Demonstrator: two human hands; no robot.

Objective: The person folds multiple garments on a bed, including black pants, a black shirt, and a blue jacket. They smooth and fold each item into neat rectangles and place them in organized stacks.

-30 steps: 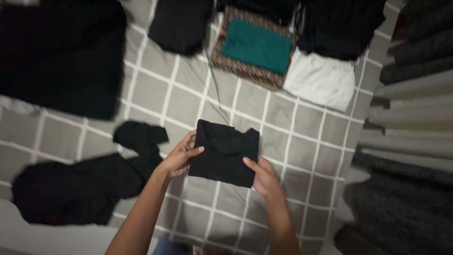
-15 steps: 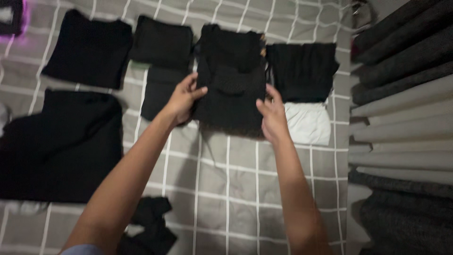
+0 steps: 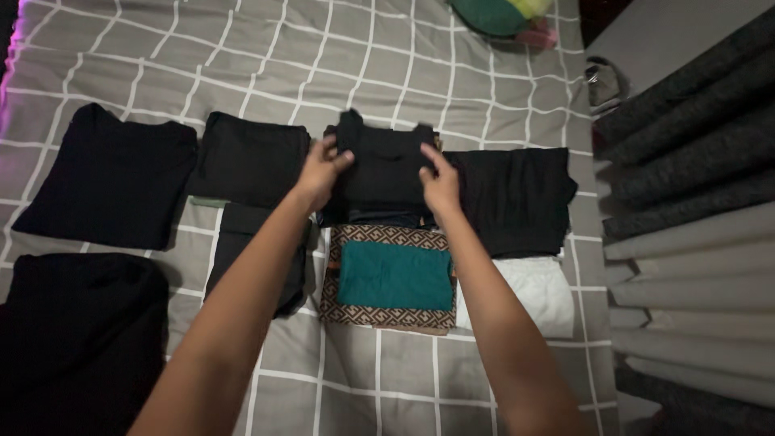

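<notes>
Left hand point(image 3: 321, 171) gripped the left edge of a folded black top point(image 3: 383, 168), thumb on top, fingers tucked under and out of sight. Right hand point(image 3: 441, 179) held the top's right edge, fingers spread flat across the cloth, thumb hidden. The top sat upper centre of the frame, on or just above a dark stack; whether it touched the stack could not be told, dark on dark. Both forearms ran up from the bottom edge, elbows cut off.

Just below the hands lay a brown patterned piece point(image 3: 387, 311) with a teal piece point(image 3: 394, 276) folded on it; the right forearm crossed their right edge. Right of that, a white piece point(image 3: 539, 292), partly behind the forearm. Above the white one, right of the top, a wide black garment point(image 3: 517, 198), folds hard to read.

Left of the top: a black folded square point(image 3: 250, 157), and below it another black piece point(image 3: 242, 242) mostly covered by the left forearm. Further left a bigger black fold point(image 3: 109, 178). Lower left a large black heap point(image 3: 77, 339), cut by the frame edge, shape unclear.

All lay on a grey bedsheet point(image 3: 242, 64) with a white grid. Top edge: a green and pink item point(image 3: 504, 16), cropped, kind unclear. Right side: grey pleated curtain point(image 3: 694, 242), and a small dark object point(image 3: 605, 81) beside it, too dim to identify.
</notes>
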